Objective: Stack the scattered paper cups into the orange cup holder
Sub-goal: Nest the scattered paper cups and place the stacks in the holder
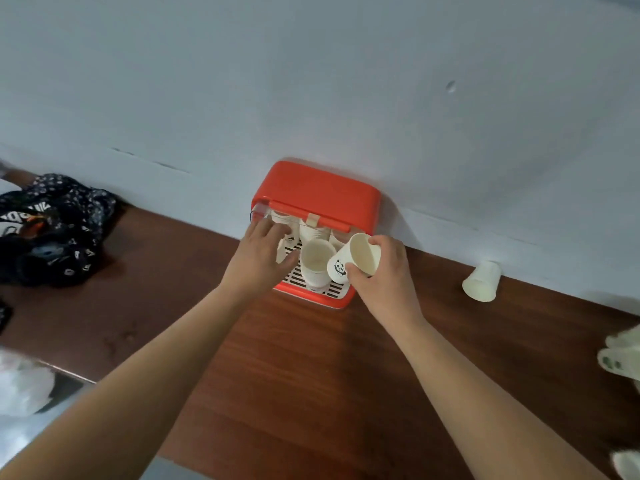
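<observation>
On the brown wooden table (311, 375), the orange plastic cup holder (318, 192) looks crowded. The left hand (263, 258) spreads its fingers inside, grip unclear. The right hand (384, 275) clamps a tilted panda-print paper cup (356, 258) that could topple the upright white paper cup (317, 263) beside it.

The left hand (262, 252) hides the left of the cup holder (315, 195); the right edge crops pale objects (621, 355).

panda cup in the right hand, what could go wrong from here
The panda cup, tilted in the right hand, hangs right beside the upright cup on the orange cup holder and could tip it. The left hand crowds the holder too, so the hands may collide.
</observation>
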The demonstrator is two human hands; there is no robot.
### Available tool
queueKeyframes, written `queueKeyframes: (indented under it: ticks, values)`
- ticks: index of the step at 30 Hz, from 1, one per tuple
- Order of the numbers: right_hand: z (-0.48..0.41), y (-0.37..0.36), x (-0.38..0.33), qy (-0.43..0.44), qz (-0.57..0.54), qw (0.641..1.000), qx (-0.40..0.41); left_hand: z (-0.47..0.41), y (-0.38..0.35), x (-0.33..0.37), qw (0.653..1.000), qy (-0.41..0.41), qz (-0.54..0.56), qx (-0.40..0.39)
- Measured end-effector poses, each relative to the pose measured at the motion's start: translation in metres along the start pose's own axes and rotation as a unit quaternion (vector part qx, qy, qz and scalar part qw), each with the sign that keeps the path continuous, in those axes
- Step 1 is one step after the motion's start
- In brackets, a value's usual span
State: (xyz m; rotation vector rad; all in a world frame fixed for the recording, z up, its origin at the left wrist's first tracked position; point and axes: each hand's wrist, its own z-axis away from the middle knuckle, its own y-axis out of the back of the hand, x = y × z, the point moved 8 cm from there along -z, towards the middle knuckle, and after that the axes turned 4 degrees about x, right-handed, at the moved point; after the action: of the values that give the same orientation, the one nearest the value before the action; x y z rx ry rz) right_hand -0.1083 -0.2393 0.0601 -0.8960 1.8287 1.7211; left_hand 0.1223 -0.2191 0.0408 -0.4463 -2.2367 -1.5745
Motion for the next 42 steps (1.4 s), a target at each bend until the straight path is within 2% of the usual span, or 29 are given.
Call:
queueKeyframes:
  ticks: [2, 4, 8, 11, 15, 17, 20, 24, 30, 42]
  values:
    - [-0.001, -0.014, -0.013, 0.031, -0.004, 0.999, -0.008, -0.003, 0.015, -0.027, 0.999, 0.010, -0.037, 0.015]
    - [-0.003, -0.025, -0.024, 0.061, -0.002, 0.998, -0.007, -0.005, 0.014, -0.056, 0.997, 0.048, -0.061, -0.018]
    - [-0.009, -0.050, -0.035, 0.121, 0.047, 0.991, -0.013, -0.002, -0.013, -0.079, 0.986, 0.108, -0.011, -0.126]
    - [-0.011, -0.073, -0.029, 0.145, 0.118, 0.981, -0.046, 0.001, -0.029, -0.085, 0.980, 0.123, 0.015, -0.154]
    - [-0.018, -0.103, -0.008, 0.095, 0.186, 0.971, -0.116, 0.000, -0.037, -0.092, 0.978, 0.142, 0.071, -0.131]
    - [-0.020, -0.111, -0.001, 0.066, 0.170, 0.974, -0.135, 0.000, -0.039, -0.093, 0.977, 0.148, 0.095, -0.122]
    - [-0.018, -0.119, 0.008, 0.011, 0.088, 0.984, -0.155, 0.000, -0.041, -0.095, 0.973, 0.157, 0.126, -0.109]
    - [-0.021, -0.124, 0.012, -0.003, 0.057, 0.991, -0.125, 0.000, -0.037, -0.094, 0.978, 0.140, 0.124, -0.091]
    - [-0.027, -0.149, 0.001, -0.018, 0.038, 0.989, -0.139, 0.006, -0.032, -0.099, 0.985, 0.101, 0.091, -0.106]
    - [-0.027, -0.158, 0.000, -0.019, -0.004, 0.995, -0.093, 0.003, -0.037, -0.102, 0.988, 0.113, 0.068, -0.085]
